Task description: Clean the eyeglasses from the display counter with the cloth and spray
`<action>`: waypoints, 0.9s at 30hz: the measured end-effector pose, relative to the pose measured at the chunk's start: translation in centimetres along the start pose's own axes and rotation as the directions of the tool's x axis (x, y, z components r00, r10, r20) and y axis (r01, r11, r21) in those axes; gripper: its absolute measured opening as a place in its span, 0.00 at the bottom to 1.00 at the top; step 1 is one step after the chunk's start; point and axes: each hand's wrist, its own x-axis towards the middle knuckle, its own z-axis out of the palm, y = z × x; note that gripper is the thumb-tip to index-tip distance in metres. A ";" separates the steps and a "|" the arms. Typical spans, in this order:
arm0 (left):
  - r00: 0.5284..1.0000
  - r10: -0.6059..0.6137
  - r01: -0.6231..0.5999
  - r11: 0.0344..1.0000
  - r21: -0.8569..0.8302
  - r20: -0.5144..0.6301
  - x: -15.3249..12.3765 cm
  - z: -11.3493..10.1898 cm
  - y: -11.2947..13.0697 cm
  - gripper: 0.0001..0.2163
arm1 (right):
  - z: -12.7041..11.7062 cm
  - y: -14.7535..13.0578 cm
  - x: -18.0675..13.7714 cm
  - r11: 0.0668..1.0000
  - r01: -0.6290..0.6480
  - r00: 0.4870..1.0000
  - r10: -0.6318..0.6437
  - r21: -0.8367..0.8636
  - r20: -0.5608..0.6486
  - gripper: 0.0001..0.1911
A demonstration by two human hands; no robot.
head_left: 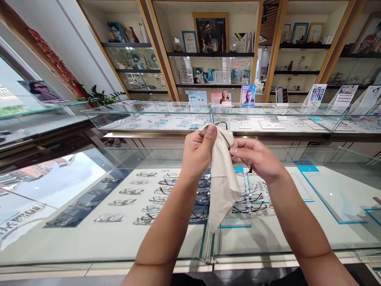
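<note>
You held both hands out over the middle of the glass-topped table (68, 248), above its surface and clear of its near edge. Your left hand (200, 149) was closed, thumb uppermost, gripping the cream cleaning cloth (222, 169) near its top; whether it also pinched a lens through the fabric, you could not tell from this view. The black-framed eyeglasses (228, 143) lay between your two hands, partly covered by the cloth, with a strip of dark frame showing across its upper right part. Your right hand (257, 155) was closed too, thumb and fingers pinching the eyeglasses at the right border of the cloth, and a dark temple tip poked out just below those fingers. The cloth hung down from your left hand, its pointed lower end in line with the seam between the table's glass sections. Under the glass, rows of spectacles (131, 191) filled the table's middle, well below your grip. Beyond the table's far edge stood another glass display case (166, 134), with wall shelves (211, 55) behind it.
</note>
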 end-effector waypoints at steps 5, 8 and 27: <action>0.961 -0.088 0.109 0.992 -0.068 0.262 0.4 -0.9 0.5 0.20 | -0.2 -1.1 -0.7 0.999 0.021 0.997 -0.023 -0.029 -0.077 0.11; 0.976 -0.040 0.060 0.994 -0.091 0.214 0.0 -0.1 0.1 0.18 | 0.0 -0.9 -0.5 1.000 0.016 0.997 -0.016 -0.001 -0.072 0.11; 0.986 -0.152 0.165 0.954 -0.249 0.069 0.7 0.9 -1.5 0.21 | 0.2 0.1 0.7 0.977 0.210 0.940 -0.194 0.029 -0.279 0.12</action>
